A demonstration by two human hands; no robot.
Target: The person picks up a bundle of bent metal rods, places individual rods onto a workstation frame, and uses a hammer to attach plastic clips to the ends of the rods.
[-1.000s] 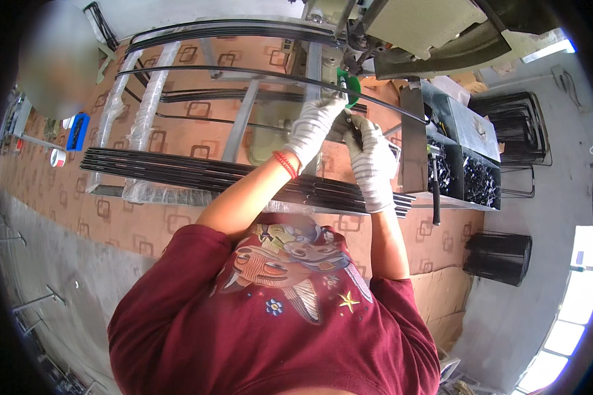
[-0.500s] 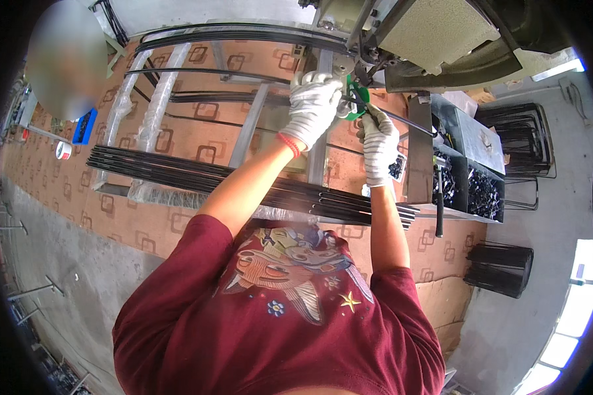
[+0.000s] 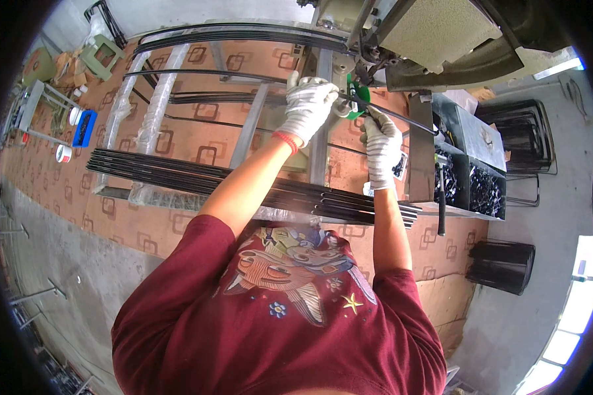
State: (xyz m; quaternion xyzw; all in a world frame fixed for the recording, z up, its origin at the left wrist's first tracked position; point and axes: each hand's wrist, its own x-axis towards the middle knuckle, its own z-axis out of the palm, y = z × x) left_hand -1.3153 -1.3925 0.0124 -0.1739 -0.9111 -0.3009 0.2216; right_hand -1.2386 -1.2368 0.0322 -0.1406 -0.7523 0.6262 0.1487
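My left hand [image 3: 310, 104], in a white knit glove, is closed round a thin black rod [image 3: 407, 118] beside the machine. From the left, this rod runs across the frame and slants down to the right past my hands. My right hand [image 3: 382, 146], gloved too, has its fingers curled just under the rod. Its fingertips are close to the rod; whatever they pinch is hidden. Behind the rod, between my hands, is a green round part [image 3: 358, 99] beneath the machine head [image 3: 369, 62].
A bundle of black rods [image 3: 244, 184] lies across the metal rack [image 3: 250, 125] in front of me; more rods [image 3: 244, 31] rest at its far side. Metal bins [image 3: 469, 187] of small dark parts stand right, with a handled lever [image 3: 441, 204]. A blue bin [image 3: 84, 128] is far left.
My right hand has drawn slightly down and right, away from the green part. My left hand has shifted a little left. A blurred shape at the upper left is gone.
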